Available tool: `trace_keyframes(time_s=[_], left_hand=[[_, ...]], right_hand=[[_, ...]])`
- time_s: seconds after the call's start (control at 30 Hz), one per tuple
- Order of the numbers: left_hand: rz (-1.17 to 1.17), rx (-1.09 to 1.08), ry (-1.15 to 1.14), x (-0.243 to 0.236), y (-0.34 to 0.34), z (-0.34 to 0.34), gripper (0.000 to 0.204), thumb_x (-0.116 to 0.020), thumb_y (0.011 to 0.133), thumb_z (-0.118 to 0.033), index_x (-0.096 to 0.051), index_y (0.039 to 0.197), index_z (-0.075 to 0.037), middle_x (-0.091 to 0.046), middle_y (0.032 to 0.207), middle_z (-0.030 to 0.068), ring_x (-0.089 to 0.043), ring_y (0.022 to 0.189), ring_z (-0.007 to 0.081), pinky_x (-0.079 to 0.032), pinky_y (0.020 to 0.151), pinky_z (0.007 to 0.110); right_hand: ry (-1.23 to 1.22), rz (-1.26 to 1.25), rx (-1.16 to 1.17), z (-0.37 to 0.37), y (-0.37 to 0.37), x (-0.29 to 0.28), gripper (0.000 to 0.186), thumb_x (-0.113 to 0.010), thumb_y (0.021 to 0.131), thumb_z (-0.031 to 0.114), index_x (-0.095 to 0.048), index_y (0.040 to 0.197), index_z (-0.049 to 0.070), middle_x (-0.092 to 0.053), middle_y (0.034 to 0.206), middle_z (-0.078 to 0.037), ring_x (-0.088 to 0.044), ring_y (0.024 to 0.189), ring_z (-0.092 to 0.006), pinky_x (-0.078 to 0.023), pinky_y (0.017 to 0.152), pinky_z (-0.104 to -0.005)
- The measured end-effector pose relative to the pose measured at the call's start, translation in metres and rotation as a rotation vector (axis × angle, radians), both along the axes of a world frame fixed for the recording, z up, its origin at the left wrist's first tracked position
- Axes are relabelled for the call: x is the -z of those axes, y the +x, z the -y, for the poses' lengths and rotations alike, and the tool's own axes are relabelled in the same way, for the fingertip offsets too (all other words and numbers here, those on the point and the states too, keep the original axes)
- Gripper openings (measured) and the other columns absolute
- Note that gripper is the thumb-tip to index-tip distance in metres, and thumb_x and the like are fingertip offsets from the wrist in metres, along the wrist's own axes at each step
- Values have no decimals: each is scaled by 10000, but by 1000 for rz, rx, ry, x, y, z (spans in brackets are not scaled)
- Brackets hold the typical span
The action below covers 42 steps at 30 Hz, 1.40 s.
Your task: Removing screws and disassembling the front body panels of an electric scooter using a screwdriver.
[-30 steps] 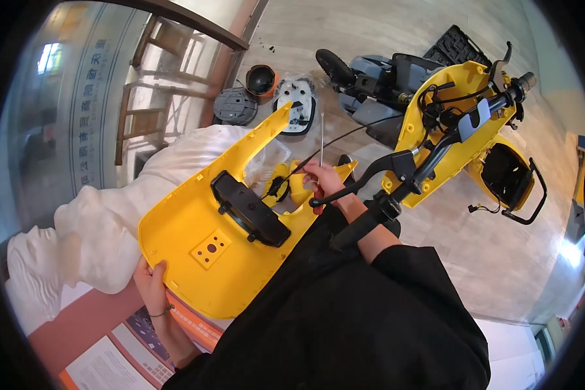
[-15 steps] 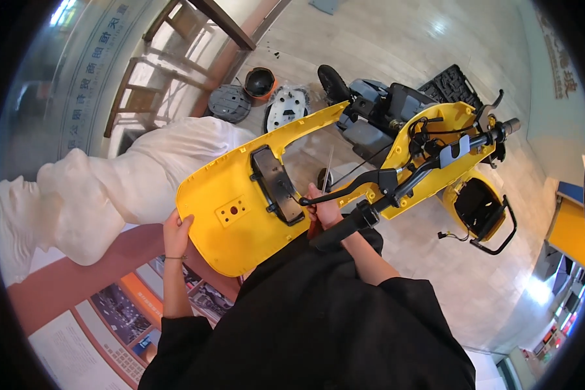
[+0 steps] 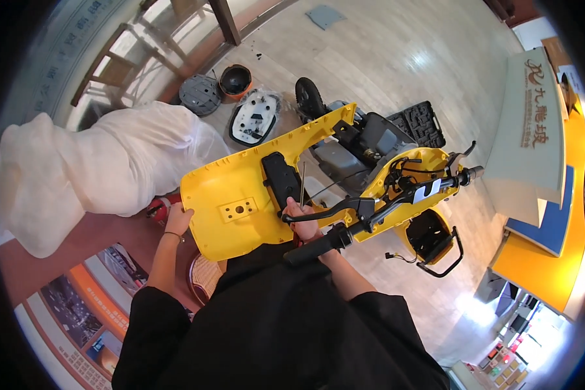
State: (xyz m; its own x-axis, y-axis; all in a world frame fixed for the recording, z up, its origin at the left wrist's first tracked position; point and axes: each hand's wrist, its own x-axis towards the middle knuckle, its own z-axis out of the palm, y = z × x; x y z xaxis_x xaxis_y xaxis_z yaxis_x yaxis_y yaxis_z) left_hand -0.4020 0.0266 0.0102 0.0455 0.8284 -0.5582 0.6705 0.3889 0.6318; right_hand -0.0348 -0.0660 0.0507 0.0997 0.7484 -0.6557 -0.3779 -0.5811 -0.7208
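A yellow scooter body panel (image 3: 208, 192) lies across in front of me, beside the scooter's handlebar (image 3: 396, 203). My left hand (image 3: 179, 220) is closed on the panel's left edge, thumb on the inner face. A black plastic housing (image 3: 281, 177) sits in the panel's opening. In my right hand (image 3: 302, 221) is a screwdriver (image 3: 303, 177), its thin shaft pointing up beside the housing. My fingers hide most of its handle. The black brake lever (image 3: 325, 213) passes over this hand, and the rubber grip (image 3: 312, 249) is just below it.
Beyond the panel are the scooter's grey body (image 3: 338, 162) and front wheel (image 3: 310, 97). A yellow part with a black rail (image 3: 458, 253) stands at right. A tool case (image 3: 422, 123), an orange-black bowl-shaped part (image 3: 235, 80) and a wrapped white part (image 3: 255, 118) lie on the floor. A plastic-covered form (image 3: 117, 159) stands left.
My view has swung to the right, bringing a white counter into sight. The panel has tilted, so the black housing shows at another angle. Both hands keep their holds.
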Motion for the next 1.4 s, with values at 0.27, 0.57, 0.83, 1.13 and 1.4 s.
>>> trace_keyframes(time_s=[0.27, 0.57, 0.83, 1.13, 1.4], left_hand=[[191, 511, 264, -45, 146, 6, 440, -571, 854, -222, -483, 1233, -18, -521, 1214, 201, -463, 1176, 352, -342, 1031, 400], [562, 956, 63, 7, 246, 9, 364, -465, 936, -347, -536, 885, 6, -557, 902, 182, -543, 879, 354, -437, 767, 400], [556, 589, -105, 4, 223, 20, 310, -483, 948, -308, -513, 822, -26, -459, 688, 88, -446, 644, 166, -399, 614, 306], [503, 384, 70, -35, 241, 39, 288, -488, 945, -272, -533, 828, -13, -538, 714, 145, -543, 679, 256, -422, 622, 357], [210, 356, 83, -38, 223, 54, 322, -469, 941, -306, -529, 824, -12, -556, 752, 215, -557, 742, 399, -433, 633, 431]], right_hand=[[29, 206, 7, 2, 10, -19, 460, -499, 948, 374, -518, 612, 60, -470, 583, 4, -412, 569, -110, -348, 546, -277], [27, 64, 202, 2, 20, 0, 453, -413, 973, 405, -523, 685, 72, -507, 632, -5, -366, 503, -76, -300, 472, -225], [-14, -214, 360, -12, 10, -3, 234, -474, 960, 269, -538, 976, 45, -594, 810, -38, -477, 576, -68, -341, 467, -194], [43, -40, 451, -17, -2, 13, 248, -484, 962, 228, -604, 1014, 17, -601, 721, 4, -443, 496, -36, -320, 416, -191], [2, 253, 417, -22, -31, 35, 224, -560, 913, 227, -651, 923, 23, -594, 624, -12, -427, 449, -56, -306, 411, -211]])
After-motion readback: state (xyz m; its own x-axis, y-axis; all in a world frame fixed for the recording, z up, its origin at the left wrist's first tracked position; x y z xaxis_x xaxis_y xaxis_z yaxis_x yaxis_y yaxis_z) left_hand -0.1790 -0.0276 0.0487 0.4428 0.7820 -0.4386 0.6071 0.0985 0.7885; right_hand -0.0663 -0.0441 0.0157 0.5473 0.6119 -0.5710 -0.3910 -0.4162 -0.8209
